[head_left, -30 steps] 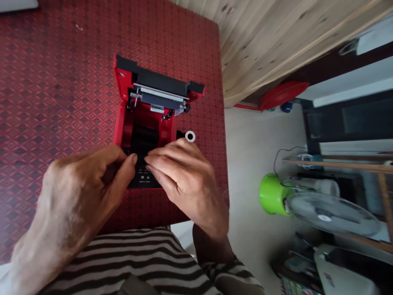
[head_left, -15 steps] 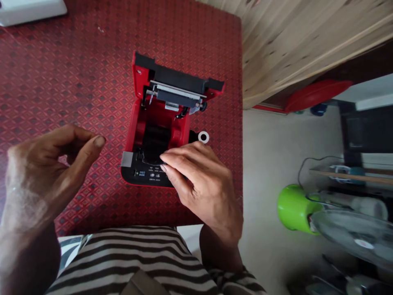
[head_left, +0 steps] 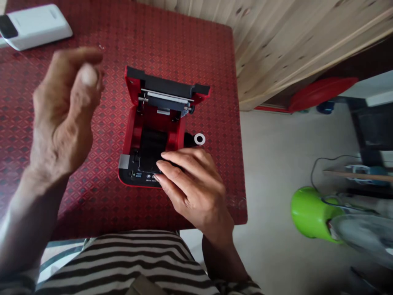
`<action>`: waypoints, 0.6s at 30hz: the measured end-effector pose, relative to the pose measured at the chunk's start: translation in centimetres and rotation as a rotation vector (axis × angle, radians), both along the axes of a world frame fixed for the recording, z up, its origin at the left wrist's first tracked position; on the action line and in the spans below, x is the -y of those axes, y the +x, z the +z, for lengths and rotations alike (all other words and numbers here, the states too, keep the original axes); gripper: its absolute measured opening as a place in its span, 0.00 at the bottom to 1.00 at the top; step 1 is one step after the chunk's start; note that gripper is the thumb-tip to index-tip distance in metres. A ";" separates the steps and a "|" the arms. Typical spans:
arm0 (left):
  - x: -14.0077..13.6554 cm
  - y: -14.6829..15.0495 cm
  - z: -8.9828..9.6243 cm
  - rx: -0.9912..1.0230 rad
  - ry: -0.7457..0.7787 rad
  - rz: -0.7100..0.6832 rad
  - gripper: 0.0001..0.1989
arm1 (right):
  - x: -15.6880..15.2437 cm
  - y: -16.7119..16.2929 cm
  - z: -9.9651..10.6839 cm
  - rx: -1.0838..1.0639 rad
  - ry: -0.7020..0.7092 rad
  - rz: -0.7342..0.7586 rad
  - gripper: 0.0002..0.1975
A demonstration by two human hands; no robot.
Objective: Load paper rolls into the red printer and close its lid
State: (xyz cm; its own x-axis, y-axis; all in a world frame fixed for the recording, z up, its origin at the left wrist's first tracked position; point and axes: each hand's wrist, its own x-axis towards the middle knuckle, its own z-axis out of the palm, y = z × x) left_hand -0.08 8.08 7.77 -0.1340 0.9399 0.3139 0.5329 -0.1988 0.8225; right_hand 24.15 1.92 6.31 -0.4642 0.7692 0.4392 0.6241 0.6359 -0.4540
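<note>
A small red-and-black label printer (head_left: 126, 135) sits on the table with its lid (head_left: 167, 84) raised, the roller and metal bar under the lid exposed. In its bay lies a black roll (head_left: 152, 141), and a dark strip (head_left: 149, 163) from it reaches over the front panel. My right hand (head_left: 195, 186) has thumb and fingers closed at the strip's right edge, just above the panel; the fingers hide part of the panel's icons. My left hand (head_left: 69, 106) is lifted left of the printer, blurred, its fingers curled against the thumb with nothing visible in them.
A black spool with a white end ring (head_left: 199, 139) lies right of the printer. A white device (head_left: 39, 26) with a dark panel is at the far left. The patterned red table (head_left: 215, 205) ends at the right, beside a wooden panel (head_left: 276, 49). A green bucket (head_left: 307, 211) stands on the floor.
My left hand has risen, moving away from me and tilting upward. My right hand stays at the strip, its fingers slightly more spread along it. The view has shifted, showing more of the white device.
</note>
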 end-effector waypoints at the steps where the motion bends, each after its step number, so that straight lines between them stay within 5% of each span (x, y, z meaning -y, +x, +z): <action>1: -0.9 0.5 0.5 0.047 0.056 -0.044 0.30 | 0.2 -0.1 -0.1 0.003 0.028 -0.013 0.06; 3: -2.0 1.5 1.4 -0.001 0.042 -0.154 0.25 | 0.5 -0.2 -0.3 0.015 0.078 -0.038 0.07; 7: -0.9 2.2 2.1 -0.077 -0.046 -0.138 0.19 | 1.0 -0.3 -0.8 0.021 0.156 -0.103 0.05; 12: 2.5 1.8 0.2 -0.201 0.027 -0.244 0.03 | 1.2 -0.4 -1.4 0.030 0.190 -0.123 0.05; 18: 3.7 1.6 -1.0 -0.364 0.102 -0.303 0.03 | 1.5 -0.4 -1.2 0.048 0.191 -0.146 0.06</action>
State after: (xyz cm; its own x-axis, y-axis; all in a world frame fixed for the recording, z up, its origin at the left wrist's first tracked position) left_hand 1.48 4.36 6.78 0.2766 0.8819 0.3818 0.6879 -0.4592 0.5621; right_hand 23.78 0.38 5.11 -0.3781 0.7344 0.5636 0.7334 0.6091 -0.3017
